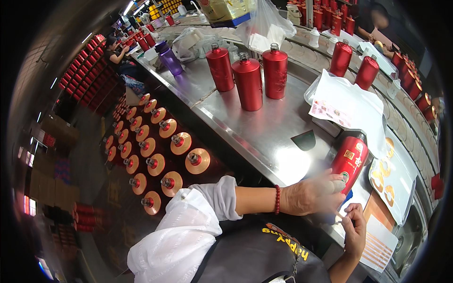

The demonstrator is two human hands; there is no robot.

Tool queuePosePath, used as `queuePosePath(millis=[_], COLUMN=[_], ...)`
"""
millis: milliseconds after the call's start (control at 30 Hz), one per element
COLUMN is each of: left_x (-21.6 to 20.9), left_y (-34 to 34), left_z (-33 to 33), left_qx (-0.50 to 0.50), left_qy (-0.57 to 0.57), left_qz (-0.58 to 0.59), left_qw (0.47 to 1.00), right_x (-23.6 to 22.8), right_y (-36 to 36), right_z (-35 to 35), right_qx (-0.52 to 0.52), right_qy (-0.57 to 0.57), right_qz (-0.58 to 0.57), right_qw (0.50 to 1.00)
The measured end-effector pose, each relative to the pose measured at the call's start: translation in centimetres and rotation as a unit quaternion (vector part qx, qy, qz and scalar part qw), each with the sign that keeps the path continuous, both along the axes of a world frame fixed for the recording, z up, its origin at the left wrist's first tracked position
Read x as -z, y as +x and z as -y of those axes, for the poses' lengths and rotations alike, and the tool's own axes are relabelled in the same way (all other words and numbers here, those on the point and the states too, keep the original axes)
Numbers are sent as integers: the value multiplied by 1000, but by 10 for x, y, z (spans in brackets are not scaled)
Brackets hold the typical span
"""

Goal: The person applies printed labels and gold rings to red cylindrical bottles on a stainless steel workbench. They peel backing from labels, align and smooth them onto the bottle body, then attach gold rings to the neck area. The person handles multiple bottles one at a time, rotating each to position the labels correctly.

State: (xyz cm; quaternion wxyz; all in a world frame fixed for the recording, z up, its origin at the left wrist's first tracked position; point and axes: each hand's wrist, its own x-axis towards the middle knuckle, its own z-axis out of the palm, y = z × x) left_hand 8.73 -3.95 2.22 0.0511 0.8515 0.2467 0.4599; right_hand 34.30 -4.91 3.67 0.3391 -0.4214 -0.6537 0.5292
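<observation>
A red bottle [350,159] with gold markings lies tilted on the bench at the right, its dark end pointing away from me. At its near end is my left hand [314,193], smeared by motion, with pale coverings on some fingertips. Its fingers reach the bottle's lower side, but their grip cannot be made out. Just below and to the right, my right hand [355,228] is closed in a pinch, thumb against forefinger. A thin pale strip [339,215] sticks out from that pinch toward my left hand.
Three red bottles [247,85] stand on the metal bench [207,101], near a purple flask [169,59]. A dark green piece [304,140] lies closer. Right are a white tray [401,188] with gold rings and a striped sheet [380,243]. Capless bottles [181,143] crowd the lower left.
</observation>
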Motion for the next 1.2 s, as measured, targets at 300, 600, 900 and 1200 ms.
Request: queuePosePath(millis=[300, 600, 900, 1200], left_x=[20, 20, 22, 19], left_y=[-21, -24, -27, -24], left_z=[12, 7, 4, 5], left_qx=[10, 41, 55, 5], left_qy=[64, 108, 36, 72], left_qz=[19, -41, -17, -87], left_qw=[998, 993, 998, 994], right_x=[-7, -4, -9, -7], right_y=[-1, 1, 2, 11], right_z=[2, 2, 2, -1], right_qx=[11, 13, 20, -12], right_qy=[6, 6, 45, 23], right_qz=[10, 12, 36, -7], right_qw=[1000, 1000, 998, 1000])
